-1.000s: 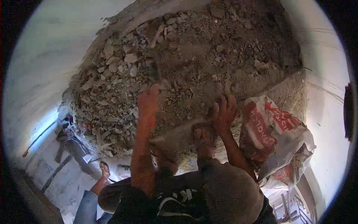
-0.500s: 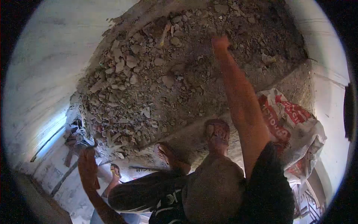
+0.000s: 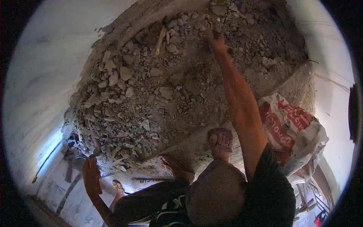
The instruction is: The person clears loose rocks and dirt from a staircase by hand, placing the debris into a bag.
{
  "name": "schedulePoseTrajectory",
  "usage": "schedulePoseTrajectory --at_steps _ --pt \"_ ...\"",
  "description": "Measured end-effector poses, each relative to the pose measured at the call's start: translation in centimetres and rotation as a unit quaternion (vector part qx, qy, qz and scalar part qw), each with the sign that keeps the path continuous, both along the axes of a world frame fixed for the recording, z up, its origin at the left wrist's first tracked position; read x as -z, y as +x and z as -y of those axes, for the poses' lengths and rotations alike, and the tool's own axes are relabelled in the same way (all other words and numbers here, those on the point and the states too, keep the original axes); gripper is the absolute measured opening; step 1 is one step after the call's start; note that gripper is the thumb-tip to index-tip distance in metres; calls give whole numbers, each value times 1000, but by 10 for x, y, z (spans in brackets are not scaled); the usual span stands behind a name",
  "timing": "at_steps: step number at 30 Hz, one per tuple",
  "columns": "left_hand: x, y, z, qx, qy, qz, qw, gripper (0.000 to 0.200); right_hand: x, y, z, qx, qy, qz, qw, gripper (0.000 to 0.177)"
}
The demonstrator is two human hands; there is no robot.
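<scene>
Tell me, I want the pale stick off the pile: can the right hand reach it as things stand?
Probably yes. The right hand is high on the rubble, about level with the stick and to its right. Only loose stones lie between them, and the stick lies uncovered.

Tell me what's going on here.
A person stands at the foot of a rubble heap, sandalled feet on its slope. The right hand reaches far up, in among the stones near the top; whether it grips one cannot be told. The left hand hangs low by the heap's lower left edge, and its grip cannot be made out either. A red-and-white sack lies at the right of the heap.
</scene>
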State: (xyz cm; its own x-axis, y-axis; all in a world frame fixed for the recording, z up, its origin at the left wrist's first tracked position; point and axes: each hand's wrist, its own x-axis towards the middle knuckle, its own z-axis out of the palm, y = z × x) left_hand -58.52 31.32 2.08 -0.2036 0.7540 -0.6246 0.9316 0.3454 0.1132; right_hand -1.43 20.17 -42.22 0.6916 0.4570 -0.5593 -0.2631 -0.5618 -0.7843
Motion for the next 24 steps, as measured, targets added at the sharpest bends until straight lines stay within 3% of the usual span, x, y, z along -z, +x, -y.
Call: schedulePoseTrajectory --at_steps 1,2,3,5,8,9,10,12,14,15,18,19,21,22,24 --pt "-7 21 4 -72 -11 98 993 21 -8 -4 3 -2 -3 -16 1000 85" --pt "-2 10 1 -70 -14 97 993 21 -27 -16 4 -36 -100 68 992 82" --pt "7 -15 -2 -2 6 115 993 21 -45 -25 7 -35 -103 68 992 82" --pt "21 -29 -7 66 26 131 989 21 -59 -35 12 -136 -66 262 953 90" --pt "31 -28 -11 84 7 111 990 22 -28 -25 15 -151 -9 194 969 87" --pt "35 -33 -10 180 19 101 978 22 -17 -19 8 -157 14 171 973 86" --pt "31 -25 -7 173 -3 81 982 22 -5 -17 -1 -180 -18 193 964 83" --pt "25 -8 -1 160 -47 40 985 21 -20 -23 -7 -208 -49 215 953 80" --pt "23 -4 10 69 -53 66 994 19 -88 -18 -4 -188 -172 84 963 74" --pt "22 -10 14 63 -55 67 994 19 -86 -17 1 -194 -174 85 962 74" --pt "31 -75 11 208 -37 25 977 17 -67 -26 21 -230 -218 221 922 67" --pt "51 -138 8 309 24 17 951 19 -56 -42 37 -164 -134 231 950 63" --pt "62 -144 10 408 87 19 909 20 -99 -67 51 -124 -84 196 969 56" --pt "43 -104 14 227 42 84 969 19 -151 -101 45 -152 -123 149 969 53" --pt "28 -71 13 38 -10 146 988 19 -176 -166 43 -153 -14 67 986 35"
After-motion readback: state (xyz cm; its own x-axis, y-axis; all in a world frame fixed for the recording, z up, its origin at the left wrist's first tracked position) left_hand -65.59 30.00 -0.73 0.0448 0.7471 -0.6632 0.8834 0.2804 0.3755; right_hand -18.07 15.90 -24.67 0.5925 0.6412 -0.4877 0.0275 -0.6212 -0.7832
